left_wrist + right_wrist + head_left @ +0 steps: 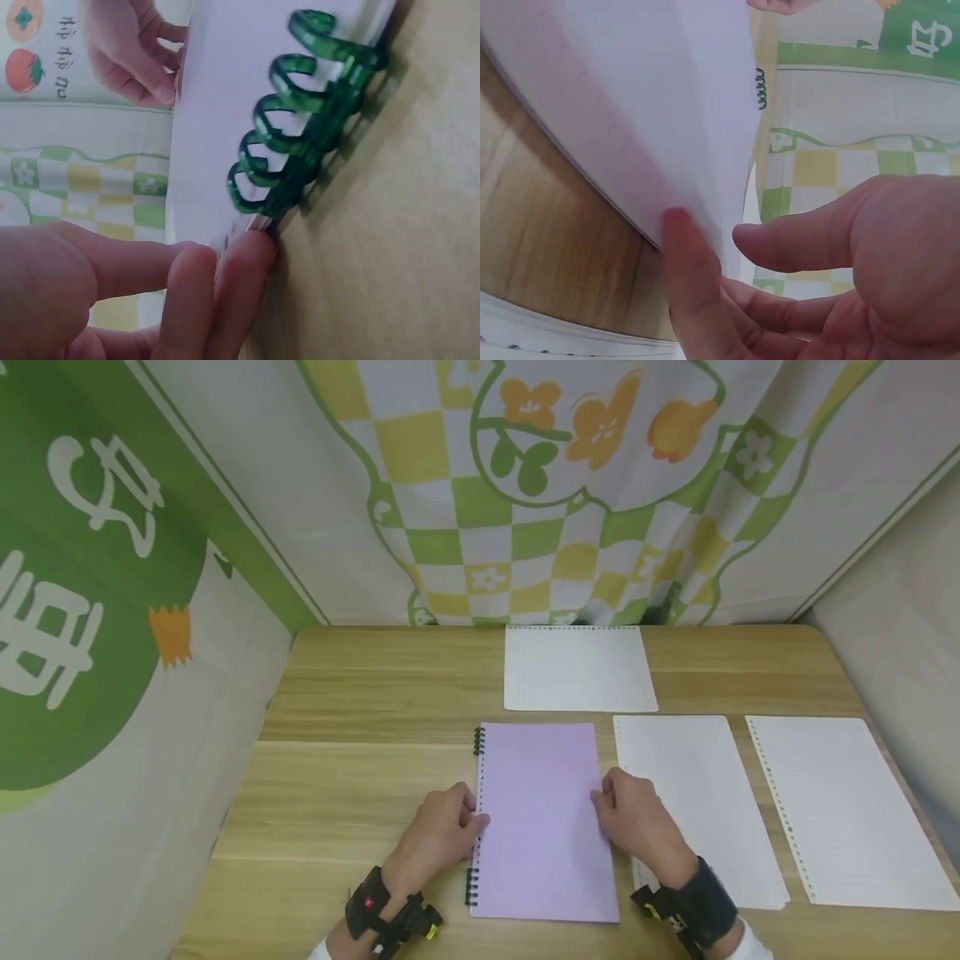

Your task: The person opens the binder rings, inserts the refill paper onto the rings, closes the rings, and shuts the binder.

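Note:
A purple-covered notebook point(543, 827) lies in the middle of the wooden table. Dark green rings point(296, 142) bind short stretches near the two ends of its left edge. At that edge, between the ring groups, my left hand point(442, 827) pinches the notebook with thumb and fingertips. My right hand point(637, 814) holds the opposite edge, its thumb on the cover side and its fingers partly hidden in the head view. In the right wrist view, a forefinger point(690, 277) lies along the notebook's side, with the thumb across from it.
Right of the notebook lie white punched sheets point(697, 802), close to my right hand, and another lined stack point(855, 810) beyond. A further punched sheet point(577, 668) lies behind the notebook, against the patterned curtain point(517, 552). Bare wood point(337, 793) extends to the left.

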Action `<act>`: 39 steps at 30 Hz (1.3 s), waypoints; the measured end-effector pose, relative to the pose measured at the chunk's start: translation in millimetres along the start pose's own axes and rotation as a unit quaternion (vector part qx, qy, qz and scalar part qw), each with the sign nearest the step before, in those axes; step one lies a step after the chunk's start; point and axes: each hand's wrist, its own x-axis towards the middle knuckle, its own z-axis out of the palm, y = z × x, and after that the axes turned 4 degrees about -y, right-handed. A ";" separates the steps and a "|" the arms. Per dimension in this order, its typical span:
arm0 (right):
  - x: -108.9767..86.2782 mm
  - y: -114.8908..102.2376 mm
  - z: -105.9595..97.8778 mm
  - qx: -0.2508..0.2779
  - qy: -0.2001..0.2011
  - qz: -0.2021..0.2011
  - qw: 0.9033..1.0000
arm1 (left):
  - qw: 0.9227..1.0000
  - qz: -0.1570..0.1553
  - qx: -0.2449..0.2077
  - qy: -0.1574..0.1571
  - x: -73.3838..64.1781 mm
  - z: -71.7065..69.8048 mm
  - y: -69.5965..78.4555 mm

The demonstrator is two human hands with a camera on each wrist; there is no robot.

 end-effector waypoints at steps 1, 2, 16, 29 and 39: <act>-0.3 0.5 -1.0 0.003 0.001 -0.004 1.000 | 1.000 0.001 -0.003 -0.002 0.1 -0.4 -0.8; -0.6 1.0 -2.0 0.008 0.002 -0.008 1.000 | 1.000 0.002 -0.004 -0.004 0.1 -1.1 -1.5; -6.7 -8.2 -26.3 0.252 -0.096 -0.052 0.961 | 0.993 0.111 -0.008 -0.038 0.1 -18.0 18.8; -6.9 -45.0 -30.9 0.321 -0.141 -0.132 0.927 | 0.985 0.164 0.021 -0.041 -15.9 14.0 82.3; 3.2 -43.2 -30.9 0.305 -0.119 -0.149 0.933 | 0.982 0.185 0.048 0.004 -30.8 16.3 90.3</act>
